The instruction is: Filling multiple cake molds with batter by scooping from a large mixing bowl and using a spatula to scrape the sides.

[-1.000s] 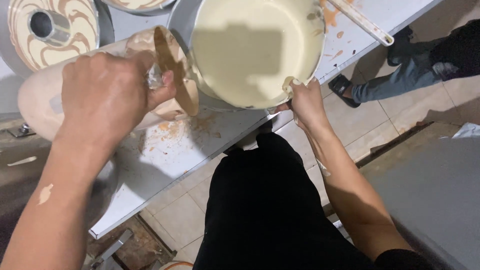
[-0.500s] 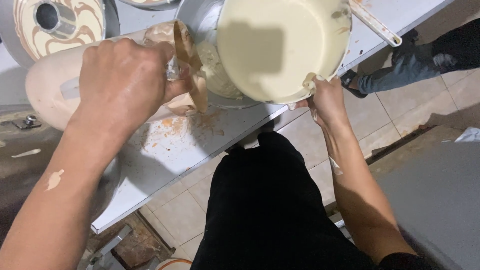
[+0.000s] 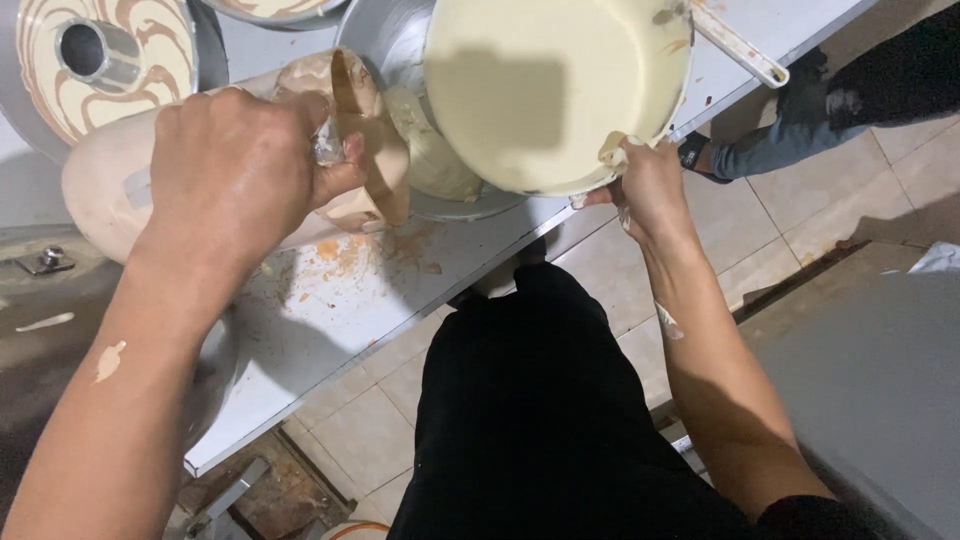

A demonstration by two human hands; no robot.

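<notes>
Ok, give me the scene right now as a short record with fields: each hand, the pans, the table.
left hand: grips tilted cup of brown batter
right hand: holds rim of tilted bowl of pale batter
metal pan: beneath both, pale batter inside
tube pan: far left, marbled batter
table: brown spatters near cup

We see a pale counter, its bare stretch just below our left hand smeared with brown batter stains. Beyond that hand stands a ring cake pan of marbled batter. Between our hands sits a metal pan with pale batter. Past our right hand lies a pale spatula.
</notes>
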